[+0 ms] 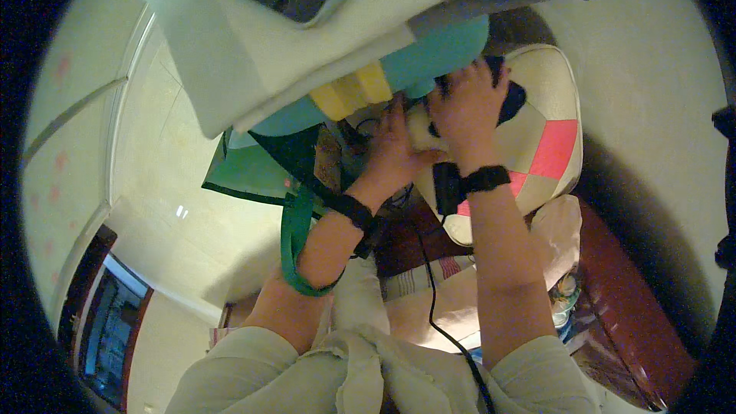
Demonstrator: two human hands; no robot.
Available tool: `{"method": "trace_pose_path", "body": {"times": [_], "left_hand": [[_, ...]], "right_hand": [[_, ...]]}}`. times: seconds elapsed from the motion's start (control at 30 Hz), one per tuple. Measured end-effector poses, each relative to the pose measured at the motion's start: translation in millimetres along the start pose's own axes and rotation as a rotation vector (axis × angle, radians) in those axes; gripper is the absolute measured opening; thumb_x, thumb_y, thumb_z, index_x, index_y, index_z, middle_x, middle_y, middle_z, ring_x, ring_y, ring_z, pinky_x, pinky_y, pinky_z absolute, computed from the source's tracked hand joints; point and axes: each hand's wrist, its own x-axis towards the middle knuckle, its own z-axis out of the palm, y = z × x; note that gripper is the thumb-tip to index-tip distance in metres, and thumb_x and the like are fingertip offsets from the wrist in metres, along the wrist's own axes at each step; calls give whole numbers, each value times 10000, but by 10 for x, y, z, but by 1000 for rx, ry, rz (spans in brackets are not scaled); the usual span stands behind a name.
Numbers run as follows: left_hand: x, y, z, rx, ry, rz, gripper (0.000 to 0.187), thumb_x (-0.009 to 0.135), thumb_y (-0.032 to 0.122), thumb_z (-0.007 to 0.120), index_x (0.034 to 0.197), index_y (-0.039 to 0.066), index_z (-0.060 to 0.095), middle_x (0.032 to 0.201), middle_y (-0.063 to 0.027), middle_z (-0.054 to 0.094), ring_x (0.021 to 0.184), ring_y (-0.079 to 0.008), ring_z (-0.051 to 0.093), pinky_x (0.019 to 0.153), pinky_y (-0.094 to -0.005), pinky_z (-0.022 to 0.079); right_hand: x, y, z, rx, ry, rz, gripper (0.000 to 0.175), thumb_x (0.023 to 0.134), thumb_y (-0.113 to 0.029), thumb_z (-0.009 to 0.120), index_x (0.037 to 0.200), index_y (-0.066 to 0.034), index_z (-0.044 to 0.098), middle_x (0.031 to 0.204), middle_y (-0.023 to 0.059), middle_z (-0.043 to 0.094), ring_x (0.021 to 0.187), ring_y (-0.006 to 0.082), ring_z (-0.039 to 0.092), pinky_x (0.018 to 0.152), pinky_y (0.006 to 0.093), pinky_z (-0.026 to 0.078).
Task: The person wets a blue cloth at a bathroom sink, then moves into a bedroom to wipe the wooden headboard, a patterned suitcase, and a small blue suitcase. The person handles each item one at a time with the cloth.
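My left hand [394,146] reaches under a large pale and grey cloth-like piece [276,52], its fingers close below a yellow band [359,92] on a teal item [437,54]. My right hand [471,103] lies over a dark item [510,104] beside a cream cushion with pink patches [555,149]; what its fingers grip is unclear. Both wrists wear black straps. Below the cloth is a green bag [253,169] with dark edging, and its green strap [296,247] loops around my left forearm. Dark objects between the hands are partly hidden.
A black cable [434,299] runs down past my lap. At the right are a dark red leather-like seat edge [627,287] and crinkled plastic packaging [566,299]. A pale wall and a dark-framed opening [115,322] stand at the left.
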Motion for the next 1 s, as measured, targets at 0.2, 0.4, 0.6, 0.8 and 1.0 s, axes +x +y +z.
{"method": "trace_pose_path", "body": {"times": [0.2,0.4,0.6,0.8,1.0], "left_hand": [[53,-92,123,-86,54,-32,1042,606,314,846,1397,-1,244,1376,-212,403,1270,-378,383,1066,-431,339],[77,-9,-70,-571,-170,-343,954,601,264,869,1344,-8,337,1244,-169,559,1124,-316,555,976,-378,440],[97,-98,103,-864,-216,-280,692,678,229,819,1236,-1,481,1209,-144,583,1124,-270,557,965,-383,447],[-31,-224,187,-96,-258,-125,392,856,322,601,1182,107,574,1169,-155,619,1099,-351,564,951,-427,462],[-64,-125,59,-787,-133,-355,870,631,209,840,1325,-18,367,1246,-150,537,1172,-273,509,1010,-358,401]], "right_hand": [[-160,-52,-76,155,-90,-182,396,669,-235,691,1030,-78,656,1124,120,603,1128,316,525,1065,538,286],[310,1171,-45,-169,95,265,414,818,-338,633,1153,-99,593,1297,106,544,1300,285,407,1086,600,171],[42,377,116,-1,-14,14,392,740,-301,672,1037,-51,619,1180,166,588,1216,333,467,1049,580,251],[-330,-407,61,182,-176,-302,380,693,-326,636,947,-47,674,1062,136,639,1139,318,523,1094,552,239],[-10,730,-67,136,0,40,419,727,-241,705,1119,-117,623,1226,116,583,1233,318,464,1072,535,264]]}}
